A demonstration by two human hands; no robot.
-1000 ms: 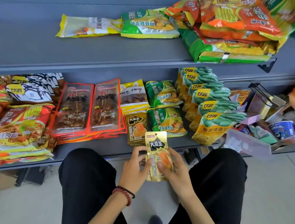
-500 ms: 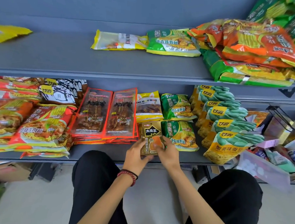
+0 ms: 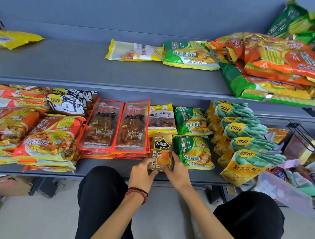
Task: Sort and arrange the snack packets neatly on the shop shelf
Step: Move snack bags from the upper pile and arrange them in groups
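Gold packet [image 3: 161,152] — lay near the front of the lower shelf [image 3: 114,169], its near end held from both sides: left hand [image 3: 141,173] with fingers curled at the lower left corner, right hand [image 3: 178,170] gripping the lower right edge, thumb on the printed face. It sat between the red-bordered skewer packets [image 3: 115,124], touching on its left, and a green noodle packet [image 3: 193,151] just beside on its right, with a yellow packet [image 3: 161,119] directly behind. Farther right stood a leaning row of teal-and-yellow bean packets [image 3: 242,141] — and the upper shelf [image 3: 83,69] carried loose yellow, green and orange packs.
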